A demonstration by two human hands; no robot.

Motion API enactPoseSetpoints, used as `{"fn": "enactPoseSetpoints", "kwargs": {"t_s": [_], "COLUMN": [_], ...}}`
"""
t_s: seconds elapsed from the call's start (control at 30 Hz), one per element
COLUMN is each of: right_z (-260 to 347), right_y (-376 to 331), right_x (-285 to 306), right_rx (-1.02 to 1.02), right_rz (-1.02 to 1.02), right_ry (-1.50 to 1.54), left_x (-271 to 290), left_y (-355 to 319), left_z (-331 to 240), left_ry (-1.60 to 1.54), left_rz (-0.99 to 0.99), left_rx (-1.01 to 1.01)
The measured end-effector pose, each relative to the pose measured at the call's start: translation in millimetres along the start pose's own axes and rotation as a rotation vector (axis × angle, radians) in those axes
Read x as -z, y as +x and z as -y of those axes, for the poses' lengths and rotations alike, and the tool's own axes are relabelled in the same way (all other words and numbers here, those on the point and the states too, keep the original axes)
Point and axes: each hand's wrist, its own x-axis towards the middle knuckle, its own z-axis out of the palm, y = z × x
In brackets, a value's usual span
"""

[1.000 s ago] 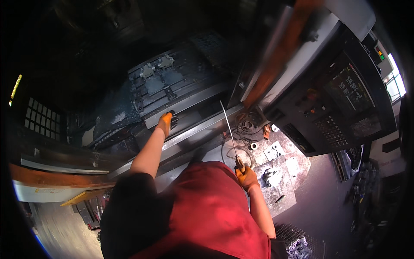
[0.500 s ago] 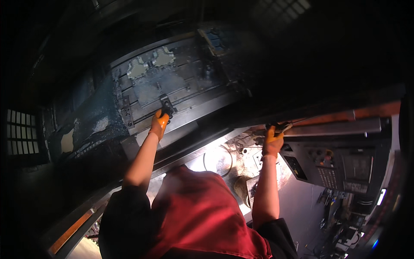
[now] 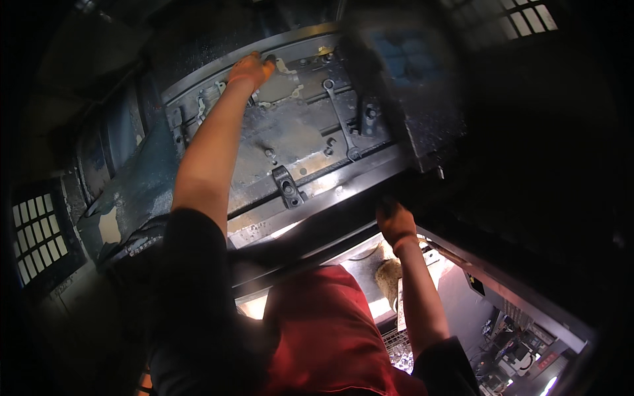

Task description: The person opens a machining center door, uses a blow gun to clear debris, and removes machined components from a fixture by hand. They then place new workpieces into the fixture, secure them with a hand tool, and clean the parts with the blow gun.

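The left hand (image 3: 249, 68), in an orange glove, reaches to the far edge of the grimy metal machine plate (image 3: 297, 132), fingers curled on its rim. The right hand (image 3: 395, 223), also gloved, is clamped on the dark rail (image 3: 330, 218) along the plate's near edge. Wrenches (image 3: 340, 119) lie on the plate.

The machine's top plate (image 3: 297, 132) is dull, worn metal, blotched and rough. On it lie smooth steel wrenches (image 3: 340, 119) and a dark clamp block (image 3: 286, 187). Below the plate, the apron (image 3: 323, 336) is matt red cloth.
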Motion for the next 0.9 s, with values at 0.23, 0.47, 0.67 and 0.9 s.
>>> {"fn": "enactPoseSetpoints", "kwargs": {"t_s": [0.23,0.47,0.67,0.9], "right_z": [150.5,181.7,174.1,94.4], "right_y": [191.7,306.1,291.9,134.5], "right_x": [-32.1,-47.4,-1.3,46.1], "right_rx": [0.099,-0.082,-0.015,0.035], "right_rz": [0.034,0.163,0.092,0.001], "right_ry": [-0.174,-0.248,0.042,1.235], "left_x": [-37.7,-45.1,-21.4,-32.8], "left_y": [42.2,42.7,35.3,43.6], "left_z": [-0.7,12.5,4.4,14.3], "left_ry": [-0.044,-0.084,-0.129,-0.059], "left_rz": [0.087,0.045,0.232,0.122], "left_rx": [0.044,-0.002,0.047,-0.028]}}
